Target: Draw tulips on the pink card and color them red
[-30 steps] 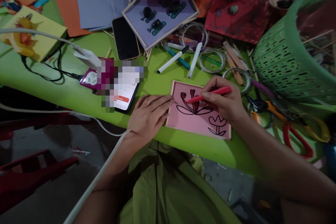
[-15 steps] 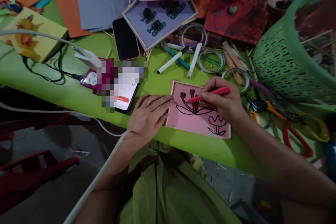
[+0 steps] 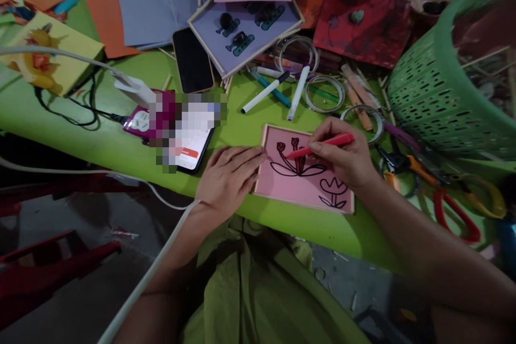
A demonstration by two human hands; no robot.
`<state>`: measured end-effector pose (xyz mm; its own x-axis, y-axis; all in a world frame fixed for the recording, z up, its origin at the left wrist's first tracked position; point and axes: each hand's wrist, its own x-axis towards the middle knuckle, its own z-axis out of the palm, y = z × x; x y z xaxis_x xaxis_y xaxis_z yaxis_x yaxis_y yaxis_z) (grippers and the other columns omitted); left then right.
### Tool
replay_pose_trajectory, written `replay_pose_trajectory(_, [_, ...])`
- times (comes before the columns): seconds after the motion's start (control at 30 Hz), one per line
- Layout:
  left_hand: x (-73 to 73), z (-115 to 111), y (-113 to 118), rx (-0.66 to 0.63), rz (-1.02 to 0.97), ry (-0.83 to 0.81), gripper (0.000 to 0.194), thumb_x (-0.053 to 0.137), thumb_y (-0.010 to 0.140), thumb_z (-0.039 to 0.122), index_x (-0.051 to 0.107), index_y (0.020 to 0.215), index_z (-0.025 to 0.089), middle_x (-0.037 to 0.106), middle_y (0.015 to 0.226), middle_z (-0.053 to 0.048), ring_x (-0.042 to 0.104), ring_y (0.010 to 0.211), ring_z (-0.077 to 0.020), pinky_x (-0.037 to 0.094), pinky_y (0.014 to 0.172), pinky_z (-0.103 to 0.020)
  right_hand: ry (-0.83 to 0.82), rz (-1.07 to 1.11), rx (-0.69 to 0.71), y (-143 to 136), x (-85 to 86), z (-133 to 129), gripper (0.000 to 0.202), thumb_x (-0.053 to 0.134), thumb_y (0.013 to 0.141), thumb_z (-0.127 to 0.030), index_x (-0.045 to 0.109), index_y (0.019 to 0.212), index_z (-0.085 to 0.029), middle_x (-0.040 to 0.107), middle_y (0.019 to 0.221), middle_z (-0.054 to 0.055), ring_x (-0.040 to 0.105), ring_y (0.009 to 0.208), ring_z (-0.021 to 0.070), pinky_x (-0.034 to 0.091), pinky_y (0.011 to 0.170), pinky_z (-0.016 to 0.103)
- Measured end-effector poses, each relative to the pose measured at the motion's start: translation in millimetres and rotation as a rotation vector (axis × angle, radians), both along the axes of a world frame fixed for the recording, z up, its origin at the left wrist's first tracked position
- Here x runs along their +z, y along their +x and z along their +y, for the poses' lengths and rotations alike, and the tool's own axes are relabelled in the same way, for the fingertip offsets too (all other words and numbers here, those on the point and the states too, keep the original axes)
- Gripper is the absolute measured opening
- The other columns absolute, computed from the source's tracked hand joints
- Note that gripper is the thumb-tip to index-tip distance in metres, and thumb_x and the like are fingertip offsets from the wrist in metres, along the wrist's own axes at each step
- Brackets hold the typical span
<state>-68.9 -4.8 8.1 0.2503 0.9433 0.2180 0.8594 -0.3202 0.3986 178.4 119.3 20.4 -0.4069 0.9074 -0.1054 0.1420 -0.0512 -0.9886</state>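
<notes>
A pink card [image 3: 278, 191] edged with thin wooden strips lies on the green table in front of me. Black-outlined flowers are drawn on it, several with red filled in, plus a plain outlined tulip [image 3: 334, 187] at lower right. My right hand [image 3: 342, 150] grips a red marker [image 3: 332, 144], its tip down on the drawing by the left flower's stem. Flat across the card's left edge rests my left hand [image 3: 231, 174], fingers stretched out and holding nothing. Part of the drawing is hidden behind the right hand.
Behind the card lie a white marker with black cap [image 3: 264, 94], tape rolls [image 3: 324, 93] and a purple framed picture [image 3: 245, 37]. A lit phone [image 3: 189, 153] sits left, near a purple power strip [image 3: 139, 121]. Scissors [image 3: 455, 215] and a green basket [image 3: 427, 80] stand right.
Almost nothing differs. Both hands, the marker and the card keep their places; the lit phone's screen shows a slightly different display.
</notes>
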Motion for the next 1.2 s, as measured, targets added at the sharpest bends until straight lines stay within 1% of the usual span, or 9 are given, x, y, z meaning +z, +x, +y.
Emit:
replay_pose_trajectory(0.13, [0.0,-0.4,0.1,0.002,0.006,-0.016,0.041,0.055,0.108,0.023,0.066,0.148,0.028,0.072,0.147,-0.003,0.065,0.135,-0.0251,0.048,0.119,-0.048,0.000,0.017,0.006,1.3,-0.4,0.0,0.020,0.087,0.076,-0.034,0.070,0.074,-0.023,0.067,0.070,0.000,0.061,0.057,0.0150,0.052,0.052,0.031])
replay_pose_trajectory(0.33, [-0.7,-0.5,-0.8,-0.008,-0.019,0.041,0.039,0.055,0.109,0.024,0.067,0.146,0.025,0.074,0.145,-0.004,0.065,0.133,-0.0243,0.049,0.118,-0.046,0.015,0.000,0.009,1.0,-0.3,0.1,0.022,0.086,0.076,-0.037,0.069,0.074,-0.023,0.065,0.069,0.000,0.060,0.055,0.0150,0.050,0.052,0.032])
replay_pose_trajectory(0.47, [-1.0,-0.7,-1.3,-0.002,0.002,0.018,0.039,0.053,0.110,0.025,0.066,0.146,0.027,0.073,0.145,-0.002,0.065,0.133,-0.0244,0.049,0.118,-0.046,0.058,0.000,0.005,0.2,0.3,-0.1,0.022,0.085,0.074,-0.037,0.069,0.072,-0.023,0.065,0.068,-0.001,0.059,0.056,0.0149,0.046,0.051,0.031])
replay_pose_trajectory(0.6, [-0.3,-0.7,-0.7,-0.001,0.000,0.012,0.041,0.055,0.109,0.024,0.065,0.148,0.028,0.073,0.147,-0.003,0.064,0.134,-0.0249,0.048,0.119,-0.047,0.025,0.004,0.013,0.3,0.8,-0.1,0.019,0.084,0.076,-0.035,0.070,0.074,-0.024,0.066,0.068,-0.001,0.060,0.055,0.0152,0.049,0.052,0.032])
replay_pose_trajectory(0.73, [0.0,-0.5,-0.6,-0.004,-0.008,0.000,0.046,0.057,0.107,0.022,0.064,0.151,0.031,0.072,0.147,-0.002,0.065,0.134,-0.0256,0.049,0.118,-0.049,0.046,-0.007,0.010,1.0,0.5,0.5,0.019,0.085,0.074,-0.036,0.070,0.072,-0.024,0.065,0.068,0.000,0.058,0.057,0.0155,0.050,0.051,0.031])
replay_pose_trajectory(0.93, [-1.7,-0.6,-0.6,-0.003,-0.007,0.014,0.042,0.056,0.108,0.023,0.066,0.148,0.027,0.072,0.147,-0.003,0.065,0.134,-0.0250,0.049,0.119,-0.047,0.051,-0.015,0.013,2.7,-1.6,0.7,0.015,0.083,0.076,-0.033,0.071,0.074,-0.024,0.065,0.070,0.000,0.058,0.058,0.0147,0.048,0.053,0.030])
replay_pose_trajectory(1.03, [-1.3,-0.6,-0.4,-0.003,-0.011,0.005,0.043,0.057,0.107,0.023,0.065,0.149,0.029,0.073,0.146,-0.004,0.065,0.134,-0.0254,0.049,0.119,-0.049,0.056,-0.003,0.021,3.1,-2.0,0.8,0.016,0.084,0.076,-0.032,0.070,0.074,-0.024,0.065,0.070,0.000,0.057,0.059,0.0154,0.048,0.052,0.030])
replay_pose_trajectory(1.2, [-0.7,-0.6,-0.8,0.004,0.001,-0.018,0.044,0.057,0.107,0.022,0.066,0.149,0.030,0.072,0.147,-0.003,0.065,0.135,-0.0260,0.049,0.119,-0.050,0.053,0.002,0.028,3.0,-1.8,0.9,0.022,0.087,0.077,-0.037,0.069,0.074,-0.025,0.064,0.071,0.000,0.056,0.059,0.0153,0.049,0.055,0.031])
